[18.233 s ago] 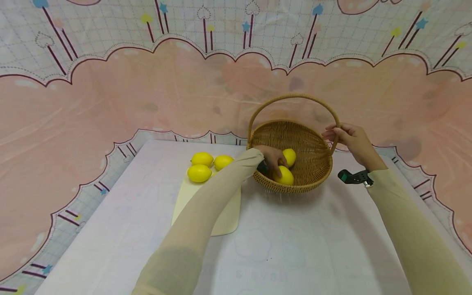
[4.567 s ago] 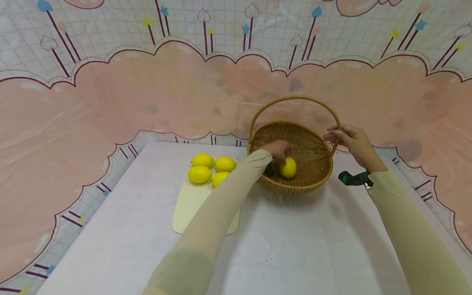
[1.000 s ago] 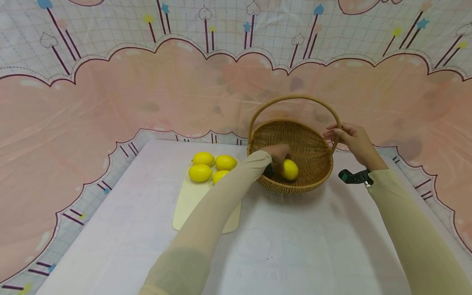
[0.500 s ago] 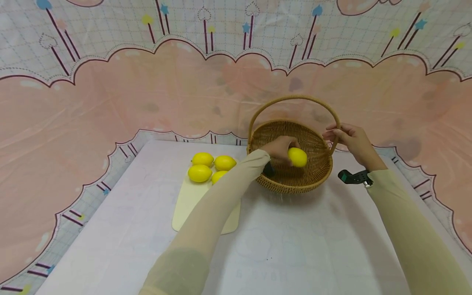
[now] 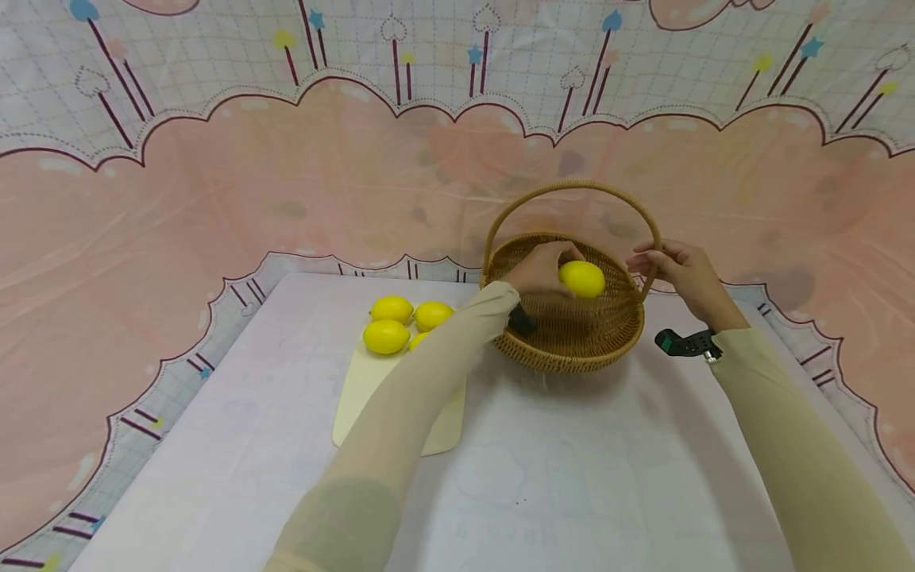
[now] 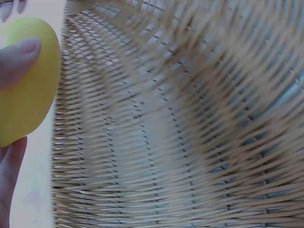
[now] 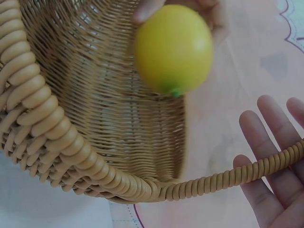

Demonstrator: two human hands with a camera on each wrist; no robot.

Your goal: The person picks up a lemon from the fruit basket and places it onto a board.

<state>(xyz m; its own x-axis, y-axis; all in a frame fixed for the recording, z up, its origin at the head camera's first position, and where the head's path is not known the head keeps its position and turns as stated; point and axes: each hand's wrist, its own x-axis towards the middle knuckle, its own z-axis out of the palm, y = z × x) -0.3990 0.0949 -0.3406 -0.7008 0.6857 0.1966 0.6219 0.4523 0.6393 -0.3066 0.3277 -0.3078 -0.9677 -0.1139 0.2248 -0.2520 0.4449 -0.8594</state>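
Observation:
My left hand (image 5: 539, 270) grips a yellow lemon (image 5: 582, 280) between thumb and fingers, raised within the mouth of a brown wicker basket (image 5: 572, 342). In the right wrist view this lemon (image 7: 173, 50) shows its green-tinged tip, with the woven wall behind it. The left wrist view has the thumb lying across the lemon (image 6: 40, 95) at the left edge. On the right side, my right hand (image 5: 689, 274) holds the basket's arched handle (image 5: 572, 184) near its lower end. Its fingers (image 7: 259, 135) extend behind the handle in the right wrist view. The basket tilts toward me.
Several lemons (image 5: 387, 337) sit at the far end of a pale yellow cutting board (image 5: 446, 429), left of the basket. My left sleeve (image 5: 386, 445) crosses over the board and hides part of it. A patterned cloth backdrop (image 5: 357, 183) rises behind the white table (image 5: 586, 477).
Two lemons lay in the basket at first, later one. Over the last second my left hand has raised that lemon up and right from the basket's bottom. The right hand stays at the handle.

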